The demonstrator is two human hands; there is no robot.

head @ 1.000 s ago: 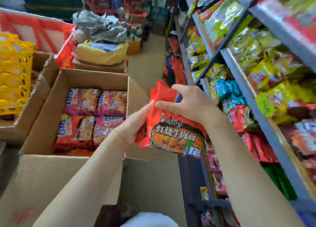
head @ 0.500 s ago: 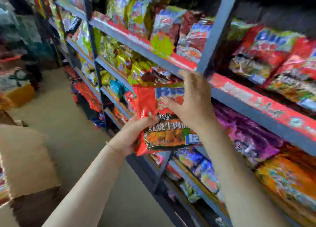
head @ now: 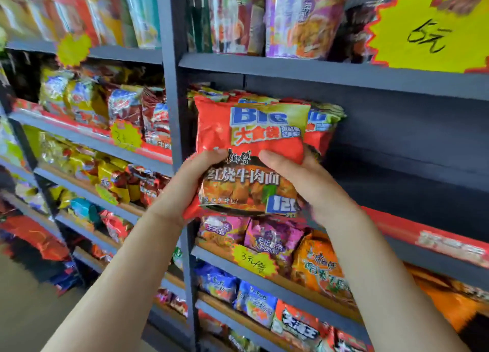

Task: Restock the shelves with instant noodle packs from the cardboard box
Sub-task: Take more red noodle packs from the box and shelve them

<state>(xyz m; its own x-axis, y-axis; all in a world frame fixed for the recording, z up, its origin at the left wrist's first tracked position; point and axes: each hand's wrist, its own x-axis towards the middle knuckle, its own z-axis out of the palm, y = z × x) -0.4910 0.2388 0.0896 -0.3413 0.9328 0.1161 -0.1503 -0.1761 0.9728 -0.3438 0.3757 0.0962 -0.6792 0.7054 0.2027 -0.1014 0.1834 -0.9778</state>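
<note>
A red instant noodle pack (head: 246, 142) with "BIG" lettering is held upright in front of a dark grey shelf (head: 344, 73). My left hand (head: 185, 184) grips its lower left edge, thumb on the front. My right hand (head: 304, 182) grips its lower right side, thumb across the front. Behind the pack, matching red packs (head: 324, 124) stand at the left end of the same shelf bay. To their right that bay (head: 410, 145) is dark and bare. The cardboard box is out of view.
A grey upright post (head: 173, 113) divides the shelving just left of the pack. Shelves above, below and to the left hold several colourful noodle and snack packs. Yellow starburst price tags (head: 428, 31) hang on shelf edges. The floor (head: 26, 312) shows at bottom left.
The view swung from the cardboard box to the shelving. Both hands carried the red pack up and forward to the shelf bay holding matching packs; the left hand now grips its edge.
</note>
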